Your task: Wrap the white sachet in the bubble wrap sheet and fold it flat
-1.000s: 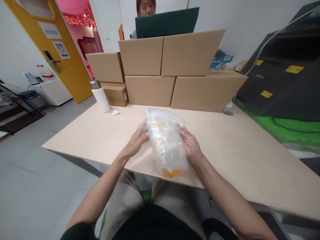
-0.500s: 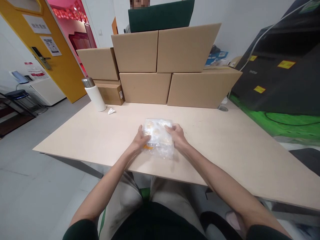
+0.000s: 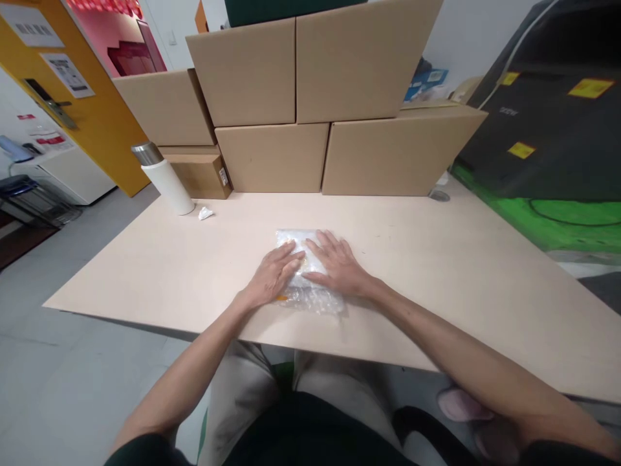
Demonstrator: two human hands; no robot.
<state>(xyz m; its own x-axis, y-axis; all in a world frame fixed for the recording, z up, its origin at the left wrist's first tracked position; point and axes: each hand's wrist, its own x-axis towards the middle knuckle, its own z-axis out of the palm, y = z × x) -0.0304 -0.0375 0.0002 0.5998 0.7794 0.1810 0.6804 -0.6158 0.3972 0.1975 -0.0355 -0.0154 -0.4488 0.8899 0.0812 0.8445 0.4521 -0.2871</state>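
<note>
The left hand (image 3: 272,276) and right hand (image 3: 340,266), two unclosed grips, lay on one plastic packet (image 3: 313,299); one bottle (image 3: 169,188) stood on the counter (image 3: 155,278).

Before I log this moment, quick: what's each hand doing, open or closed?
Left hand: open, laid over the left side of the clear plastic package.
Right hand: open, fingers spread over the package's right side.

Clear, crinkled plastic package (image 3: 303,281), shiny and pale, roughly rectangular, lying flat on the desk (image 3: 412,272) near the front edge, loose film (image 3: 317,301) spread along its near side, small orange patch (image 3: 281,298) at its near left corner
</note>
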